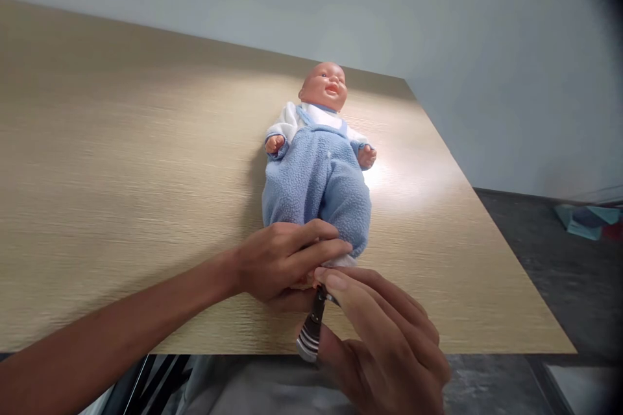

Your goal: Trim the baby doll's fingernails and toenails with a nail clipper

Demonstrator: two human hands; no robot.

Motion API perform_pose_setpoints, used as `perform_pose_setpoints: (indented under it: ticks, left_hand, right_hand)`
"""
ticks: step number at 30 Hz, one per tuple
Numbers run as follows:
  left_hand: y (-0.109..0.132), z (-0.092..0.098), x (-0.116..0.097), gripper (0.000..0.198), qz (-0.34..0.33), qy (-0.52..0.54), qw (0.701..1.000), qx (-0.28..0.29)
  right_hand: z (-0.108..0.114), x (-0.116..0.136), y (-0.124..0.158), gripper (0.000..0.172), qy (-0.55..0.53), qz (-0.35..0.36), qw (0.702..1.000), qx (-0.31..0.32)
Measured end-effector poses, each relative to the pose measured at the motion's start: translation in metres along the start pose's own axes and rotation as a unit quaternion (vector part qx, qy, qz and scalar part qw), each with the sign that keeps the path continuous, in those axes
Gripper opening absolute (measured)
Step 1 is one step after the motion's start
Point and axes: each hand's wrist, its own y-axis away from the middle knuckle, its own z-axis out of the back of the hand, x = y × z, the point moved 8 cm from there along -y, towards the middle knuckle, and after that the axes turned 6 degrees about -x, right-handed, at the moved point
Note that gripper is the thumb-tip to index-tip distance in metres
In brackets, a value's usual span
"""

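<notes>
With your left hand (pixel 287 259) gripping the doll (pixel 316 175) low down and your right hand (pixel 389 331) pinching a tool (pixel 309 332) there, work looks underway, the remainder unclear.

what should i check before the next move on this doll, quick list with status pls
1. The doll lies face up on the wood-grain tabletop: ok
2. The left hand is on the doll's lower end: ok
3. The right hand grips the small dark-and-silver tool: ok
4. The doll's feet in full view: not ok, mostly covered
5. Tool tip clear of left fingers: cannot tell
</notes>
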Motion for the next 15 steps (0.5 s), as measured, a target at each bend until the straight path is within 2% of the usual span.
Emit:
perform_pose_setpoints:
  ticks: [3, 8, 9, 13, 14, 15]
  left_hand:
    - [0.001, 0.001, 0.001, 0.037, -0.003, -0.006, 1.0, -0.005]
    - [0.001, 0.0, 0.0, 0.045, -0.014, -0.001, 1.0, -0.004]
    - [0.001, 0.0, -0.001, 0.045, -0.018, -0.004, 1.0, -0.007]
    - [-0.001, 0.001, -0.002, 0.042, -0.023, -0.016, 1.0, -0.011]
    - [-0.001, 0.001, -0.001, 0.042, -0.019, -0.016, 1.0, -0.01]
    - [-0.001, 0.001, 0.0, 0.043, -0.015, -0.016, 1.0, -0.01]
  right_hand:
    - [-0.005, -0.001, 0.001, 0.024, -0.005, -0.003, 1.0, 0.01]
    - [0.006, -0.008, 0.012, 0.024, -0.004, -0.005, 1.0, -0.003]
    - [0.008, -0.01, 0.014, 0.028, 0.003, -0.01, 1.0, 0.012]
    - [0.001, -0.013, 0.019, 0.037, 0.029, -0.011, 0.989, 0.143]
    - [0.0, -0.013, 0.018, 0.035, 0.035, -0.014, 0.988, 0.15]
    - [0.002, -0.012, 0.016, 0.033, 0.041, -0.019, 0.99, 0.13]
